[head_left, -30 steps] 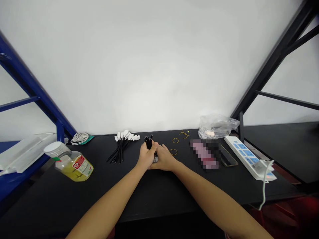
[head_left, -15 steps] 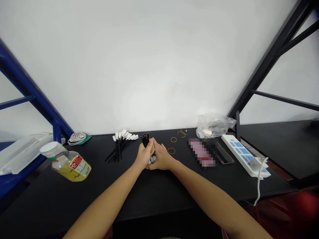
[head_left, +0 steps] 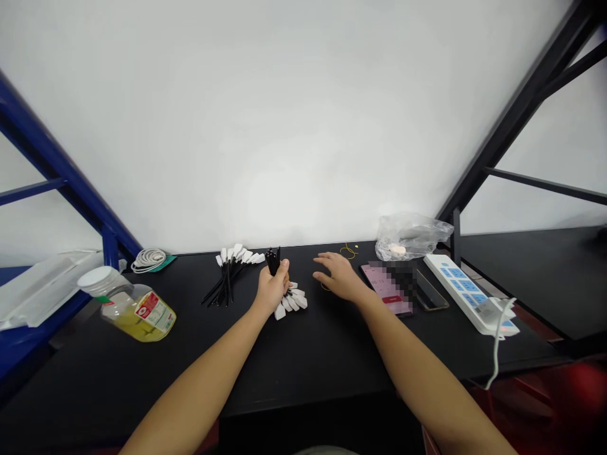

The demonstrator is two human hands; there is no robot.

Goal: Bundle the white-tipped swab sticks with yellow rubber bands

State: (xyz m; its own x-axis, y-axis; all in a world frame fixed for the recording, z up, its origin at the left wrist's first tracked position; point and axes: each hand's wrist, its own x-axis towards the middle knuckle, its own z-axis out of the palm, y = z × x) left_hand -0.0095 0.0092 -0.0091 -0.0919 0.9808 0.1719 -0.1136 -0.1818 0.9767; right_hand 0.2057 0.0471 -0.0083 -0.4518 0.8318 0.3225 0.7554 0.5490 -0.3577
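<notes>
On the head view, the only one I have, the left hand (head_left: pixel 272 287) has its fingers wrapped tight around a bundle of black-handled swabs (head_left: pixel 290 299), with the black ends sticking up past the thumb side and the white tips fanning out below the hand, toward the right. The bundle sits above the black table (head_left: pixel 308 360), and I can't tell whether the tips touch it. The right hand (head_left: pixel 337 276) is open, its fingers spread and pointing left, well apart from the bundle, with a gap I could pass through. A thin rubber band (head_left: pixel 325 286) lies partly under those fingers, and more rubber bands (head_left: pixel 349 251) sit near the table's back edge. Room gets tighter to the right: a pixelated pink device (head_left: pixel 386 285) lies just beside the right hand, then a dark smartphone (head_left: pixel 430 292) and a white power strip (head_left: pixel 462 292). A second swab bundle (head_left: pixel 230 276) lies just left of the left hand, near the back edge, where the table meets the white wall. Below both hands, open black tabletop runs to the near edge.
</notes>
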